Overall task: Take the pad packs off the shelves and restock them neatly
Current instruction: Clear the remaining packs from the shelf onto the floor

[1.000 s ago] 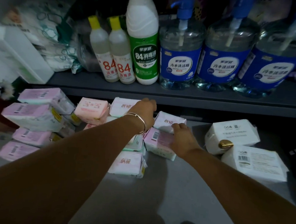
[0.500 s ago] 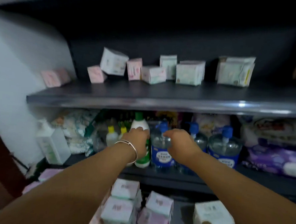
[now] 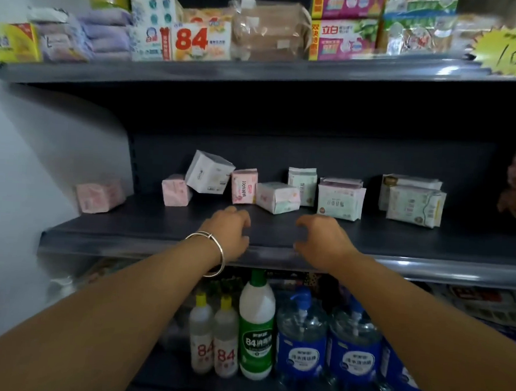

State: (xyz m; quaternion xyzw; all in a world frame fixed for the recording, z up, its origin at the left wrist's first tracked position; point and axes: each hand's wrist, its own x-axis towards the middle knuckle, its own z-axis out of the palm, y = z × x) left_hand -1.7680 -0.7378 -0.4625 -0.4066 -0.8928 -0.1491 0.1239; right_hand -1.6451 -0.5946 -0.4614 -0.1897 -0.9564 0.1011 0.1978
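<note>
Head view: both arms reach to the middle shelf (image 3: 145, 233). The left hand (image 3: 228, 234), a bracelet (image 3: 214, 253) on its wrist, and the right hand (image 3: 323, 243) hover over the shelf's front edge, fingers loosely curled and holding nothing. The pad packs (image 3: 278, 196) stand scattered along the shelf's back edge, some tilted. Bottles (image 3: 256, 325) stand on the shelf below
</note>
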